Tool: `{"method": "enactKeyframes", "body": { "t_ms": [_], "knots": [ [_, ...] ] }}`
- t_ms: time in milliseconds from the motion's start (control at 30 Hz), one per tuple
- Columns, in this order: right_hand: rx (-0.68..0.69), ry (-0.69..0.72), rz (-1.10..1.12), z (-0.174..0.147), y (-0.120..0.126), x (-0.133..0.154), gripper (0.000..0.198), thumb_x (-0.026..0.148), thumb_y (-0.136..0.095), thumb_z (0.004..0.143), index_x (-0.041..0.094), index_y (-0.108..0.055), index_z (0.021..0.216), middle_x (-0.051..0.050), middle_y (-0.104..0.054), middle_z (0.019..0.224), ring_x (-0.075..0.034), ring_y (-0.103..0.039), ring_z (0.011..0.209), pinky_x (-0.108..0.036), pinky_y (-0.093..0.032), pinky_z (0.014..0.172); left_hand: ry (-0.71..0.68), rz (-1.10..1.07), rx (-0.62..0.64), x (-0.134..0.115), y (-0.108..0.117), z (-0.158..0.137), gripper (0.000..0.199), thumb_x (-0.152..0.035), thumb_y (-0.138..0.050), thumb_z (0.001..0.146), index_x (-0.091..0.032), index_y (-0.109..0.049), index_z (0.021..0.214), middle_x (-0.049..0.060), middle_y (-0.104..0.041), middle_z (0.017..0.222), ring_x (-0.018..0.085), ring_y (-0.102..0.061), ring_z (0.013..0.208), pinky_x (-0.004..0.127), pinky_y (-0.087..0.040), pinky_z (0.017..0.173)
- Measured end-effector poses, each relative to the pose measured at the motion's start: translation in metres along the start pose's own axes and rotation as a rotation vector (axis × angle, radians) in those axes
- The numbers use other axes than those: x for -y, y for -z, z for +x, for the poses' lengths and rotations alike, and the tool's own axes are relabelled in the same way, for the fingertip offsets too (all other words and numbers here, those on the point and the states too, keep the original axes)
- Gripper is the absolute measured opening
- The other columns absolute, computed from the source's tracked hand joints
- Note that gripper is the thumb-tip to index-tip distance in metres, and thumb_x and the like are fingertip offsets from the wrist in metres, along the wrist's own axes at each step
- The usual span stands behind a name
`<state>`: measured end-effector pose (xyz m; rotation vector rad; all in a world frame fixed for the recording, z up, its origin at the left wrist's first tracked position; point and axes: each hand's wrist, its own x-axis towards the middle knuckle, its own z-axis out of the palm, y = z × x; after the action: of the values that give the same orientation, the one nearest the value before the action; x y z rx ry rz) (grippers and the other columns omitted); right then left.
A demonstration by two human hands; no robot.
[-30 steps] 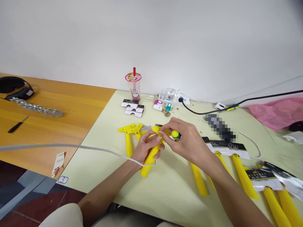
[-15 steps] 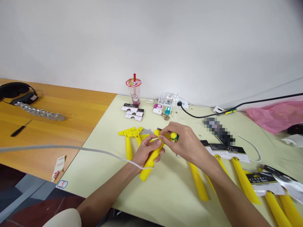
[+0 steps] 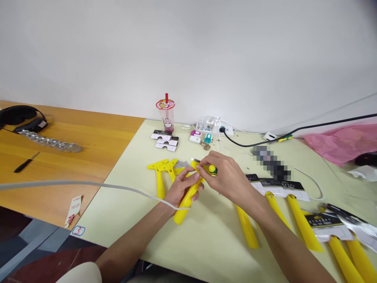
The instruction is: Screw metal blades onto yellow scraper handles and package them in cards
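Observation:
My left hand (image 3: 185,184) is wrapped round the handle of a yellow scraper (image 3: 183,210), which slants up and away over the table. A dark, shiny blade edge shows at its head. My right hand (image 3: 222,169) pinches at the head with thumb and forefinger; anything small between the fingertips is hidden. Tucked under that hand is a yellow-and-green screwdriver handle (image 3: 213,169), its shaft out of sight. Behind my left hand lie more yellow scrapers (image 3: 160,177), with grey blades (image 3: 184,164) beside them.
Carded yellow scrapers (image 3: 303,224) lie to the right. Black-and-white cards (image 3: 166,142) and a drink cup (image 3: 167,118) stand near the wall by a power strip (image 3: 203,125). A pale cable (image 3: 118,186) crosses in front of my left wrist. A small screwdriver (image 3: 26,163) lies far left.
My right hand and the screwdriver handle have shifted slightly left, and more of the scraper's blade edge shows. My left hand keeps its hold. The view has moved a little.

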<state>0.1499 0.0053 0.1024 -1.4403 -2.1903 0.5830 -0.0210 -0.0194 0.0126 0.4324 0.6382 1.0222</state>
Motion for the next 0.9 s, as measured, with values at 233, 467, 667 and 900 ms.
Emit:
{"method": "enactKeyframes", "body": {
  "t_ms": [233, 467, 667, 900],
  "knots": [
    [0.008, 0.024, 0.038, 0.002, -0.001, -0.003, 0.010, 0.024, -0.069, 0.102, 0.022, -0.073, 0.093, -0.004, -0.075, 0.099, -0.021, -0.072, 0.086, -0.036, -0.050, 0.083, 0.012, 0.000, -0.002, 0.000, 0.000, 0.000, 0.050, -0.033, -0.101, 0.071, -0.021, -0.066, 0.104, -0.003, -0.064, 0.079, 0.013, -0.068, 0.064, 0.016, -0.039, 0.037],
    [-0.004, 0.082, 0.065, 0.003, -0.002, -0.006, 0.009, 0.024, -0.070, 0.103, 0.023, -0.076, 0.097, -0.004, -0.074, 0.101, -0.021, -0.072, 0.085, -0.037, -0.052, 0.084, 0.058, -0.077, -0.020, -0.003, -0.002, -0.002, 0.051, -0.030, -0.102, 0.071, -0.021, -0.065, 0.105, -0.002, -0.062, 0.087, 0.010, -0.064, 0.063, 0.014, -0.036, 0.037],
    [-0.014, 0.064, 0.059, 0.008, -0.009, -0.011, 0.008, 0.024, -0.070, 0.102, 0.022, -0.077, 0.098, -0.005, -0.073, 0.100, -0.022, -0.072, 0.087, -0.039, -0.054, 0.087, 0.107, -0.188, -0.063, -0.006, -0.003, 0.001, 0.051, -0.024, -0.101, 0.072, -0.021, -0.063, 0.107, -0.001, -0.062, 0.096, 0.007, -0.062, 0.066, 0.012, -0.035, 0.036],
    [-0.238, 0.117, 0.363, 0.002, 0.018, -0.011, 0.025, 0.033, -0.067, 0.102, 0.026, -0.070, 0.126, -0.006, -0.062, 0.105, -0.023, -0.064, 0.095, -0.041, -0.056, 0.086, 0.136, -0.310, -0.160, -0.011, -0.003, 0.004, 0.050, -0.014, -0.098, 0.075, -0.021, -0.060, 0.108, 0.000, -0.065, 0.104, 0.005, -0.065, 0.068, 0.010, -0.037, 0.039]
  ]
}}
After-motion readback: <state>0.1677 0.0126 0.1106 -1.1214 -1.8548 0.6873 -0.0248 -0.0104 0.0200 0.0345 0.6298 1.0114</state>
